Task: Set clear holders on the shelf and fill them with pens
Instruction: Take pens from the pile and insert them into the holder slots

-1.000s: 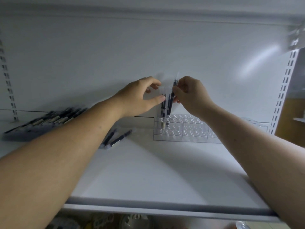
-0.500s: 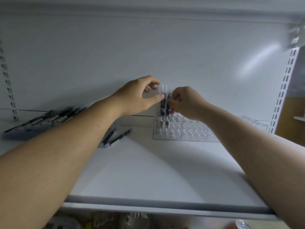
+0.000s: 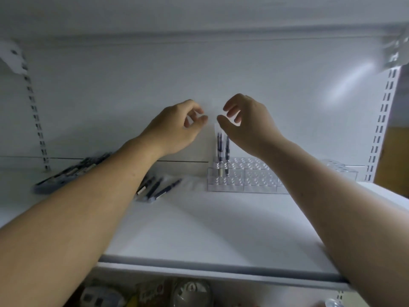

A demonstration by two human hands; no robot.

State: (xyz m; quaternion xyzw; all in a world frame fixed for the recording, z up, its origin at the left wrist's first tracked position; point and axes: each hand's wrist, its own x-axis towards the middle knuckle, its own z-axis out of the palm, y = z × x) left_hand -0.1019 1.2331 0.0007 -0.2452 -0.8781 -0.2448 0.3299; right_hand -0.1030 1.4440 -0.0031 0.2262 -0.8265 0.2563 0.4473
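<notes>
A clear stepped holder (image 3: pixel 250 181) with several round holes stands on the white shelf (image 3: pixel 199 231) against the back wall. Two dark pens in clear sleeves (image 3: pixel 222 149) stand upright in its back left holes. My left hand (image 3: pixel 177 127) hovers above and left of the pens, fingers loosely curled, holding nothing. My right hand (image 3: pixel 245 122) hovers just above and right of the pens, fingers relaxed and apart, also holding nothing. A few loose wrapped pens (image 3: pixel 158 189) lie on the shelf under my left forearm.
A flat box of pens (image 3: pixel 66 173) lies at the shelf's left. A second clear holder (image 3: pixel 338 169) sits at the right behind my right forearm. Slotted uprights (image 3: pixel 379 129) flank the bay. Packaged goods (image 3: pixel 155 293) show on the level below.
Both hands held the pens over the holder and lowered them in. Now the pens stand in the holes, and both hands have let go and lifted up and apart.
</notes>
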